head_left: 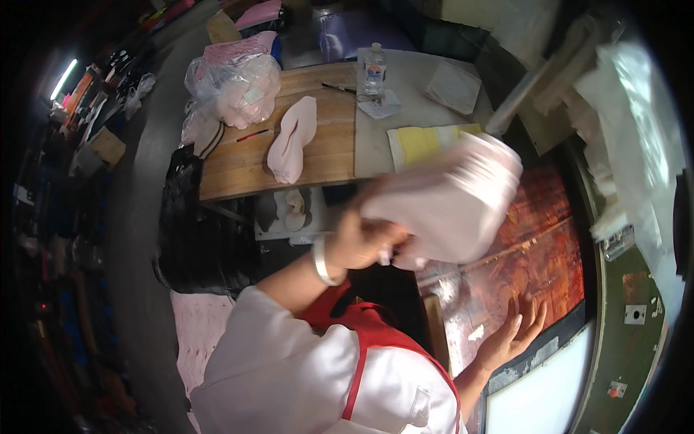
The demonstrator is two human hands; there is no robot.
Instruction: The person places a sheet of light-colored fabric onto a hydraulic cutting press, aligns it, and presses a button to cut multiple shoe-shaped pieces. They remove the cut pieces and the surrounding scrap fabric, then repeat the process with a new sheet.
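My left hand (369, 235), a white bangle at its wrist, grips a bundle of pale pink sheet pieces (448, 202). Motion smears the bundle; its far end shows layered edges, and I cannot make out the exact kind. It is held up in front of a reddish-brown board surface (542, 246). Over the near part of that surface, my right hand (510, 338) is open, fingers apart and holding nothing. A pale pink piece shaped like a shoe upper (293, 141), with a slit down its middle, lies on the wooden tabletop (332, 137) to the left.
Clear plastic bags (242, 87) with pink contents sit at the table's far left, near a red pen (253, 135). A bottle (374, 69) and yellow cloth-like sheet (426, 145) lie beyond. A green machine panel (632, 347) stands right; a black-covered stool-like shape (195, 231) is left.
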